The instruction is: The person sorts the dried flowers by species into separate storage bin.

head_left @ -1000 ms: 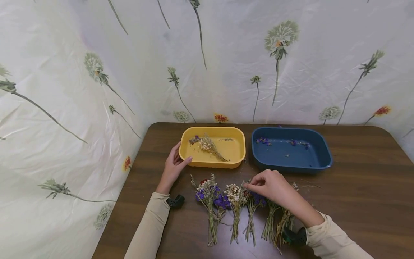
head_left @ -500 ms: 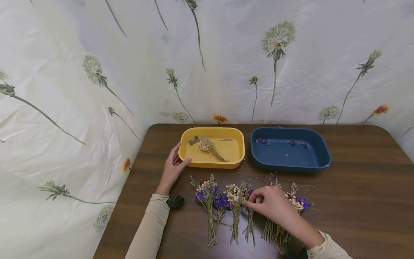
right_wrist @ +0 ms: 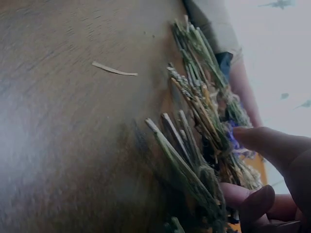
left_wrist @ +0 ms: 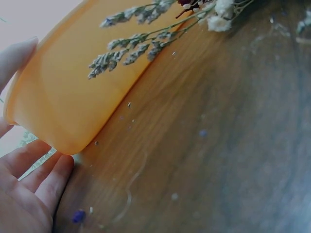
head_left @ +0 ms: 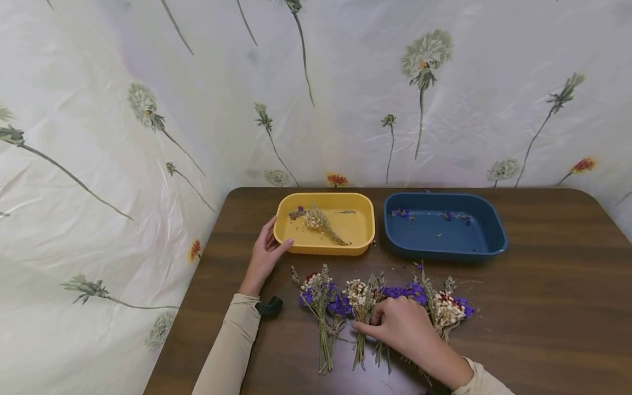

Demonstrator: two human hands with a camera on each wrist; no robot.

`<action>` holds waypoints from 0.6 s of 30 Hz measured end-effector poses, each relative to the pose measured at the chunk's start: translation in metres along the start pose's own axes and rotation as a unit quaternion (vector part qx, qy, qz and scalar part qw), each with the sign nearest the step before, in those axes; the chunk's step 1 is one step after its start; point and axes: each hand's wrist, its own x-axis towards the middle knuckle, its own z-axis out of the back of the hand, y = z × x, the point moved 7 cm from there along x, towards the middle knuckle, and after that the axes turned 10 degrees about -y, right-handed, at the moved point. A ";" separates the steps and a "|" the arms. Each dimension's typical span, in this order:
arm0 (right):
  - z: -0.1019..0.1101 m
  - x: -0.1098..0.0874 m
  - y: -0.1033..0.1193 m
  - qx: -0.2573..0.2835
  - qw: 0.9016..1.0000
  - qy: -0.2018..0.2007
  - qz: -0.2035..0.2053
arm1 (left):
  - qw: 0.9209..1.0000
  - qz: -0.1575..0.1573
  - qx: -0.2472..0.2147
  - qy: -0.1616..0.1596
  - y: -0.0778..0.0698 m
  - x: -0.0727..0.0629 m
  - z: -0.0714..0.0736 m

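Observation:
My left hand [head_left: 264, 255] holds the left front corner of a yellow tray [head_left: 328, 250], thumb at the rim and fingers along the outer side. In the left wrist view its fingers [left_wrist: 46, 182] touch the corner. My right hand [head_left: 402, 326] hovers over a row of tied dried-flower bundles, partly hiding their stems. Its thumb and index finger stand apart beside the stems of a white-flowered bundle [head_left: 356, 293]. The right wrist view has this thumb [right_wrist: 262, 138] near several tied stems [right_wrist: 194, 170]. A purple bundle [head_left: 406, 293] lies partly behind the hand.
A blue tray [head_left: 444, 252] stands right of the yellow one, with purple scraps inside. One dried bundle [head_left: 316, 219] lies in the yellow tray. More bundles lie left [head_left: 316, 291] and right [head_left: 448, 310] on the brown table [head_left: 553, 285]. A flower-patterned sheet [head_left: 345, 109] hangs behind.
My right hand has moved down and left, from above the flower heads to beside the white-flowered bundle's stems, uncovering purple and right-hand bundles. The left hand stays at the yellow tray.

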 end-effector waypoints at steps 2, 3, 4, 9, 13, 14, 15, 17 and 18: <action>-0.003 0.001 0.001 -0.003 1.000 0.001 0.000 | 1.000 0.000 0.002 -0.001 0.000 0.000 0.000; -0.004 0.001 0.000 -0.002 1.000 0.002 -0.002 | 1.000 0.000 0.003 -0.001 0.000 0.000 0.000; -0.006 0.001 0.000 0.000 1.000 0.003 -0.003 | 1.000 0.000 0.004 -0.001 0.000 0.000 0.000; -0.010 0.002 -0.003 0.036 0.999 0.015 -0.005 | 1.000 -0.003 0.004 0.001 0.001 0.001 0.000; -0.012 0.003 -0.007 0.084 0.996 0.029 -0.007 | 1.000 -0.003 0.003 0.001 0.001 0.001 -0.001; -0.013 0.003 -0.009 0.098 0.995 0.035 -0.010 | 1.000 -0.002 0.003 0.001 0.001 0.001 -0.001; -0.013 0.004 -0.010 0.112 0.993 0.040 -0.014 | 1.000 -0.001 0.003 0.000 0.001 0.001 -0.001; -0.014 0.004 -0.012 0.135 0.989 0.048 -0.022 | 1.000 0.000 0.003 0.000 0.001 0.001 0.000; -0.014 0.004 -0.013 0.145 0.988 0.051 -0.026 | 1.000 0.000 0.003 0.000 0.001 0.001 0.000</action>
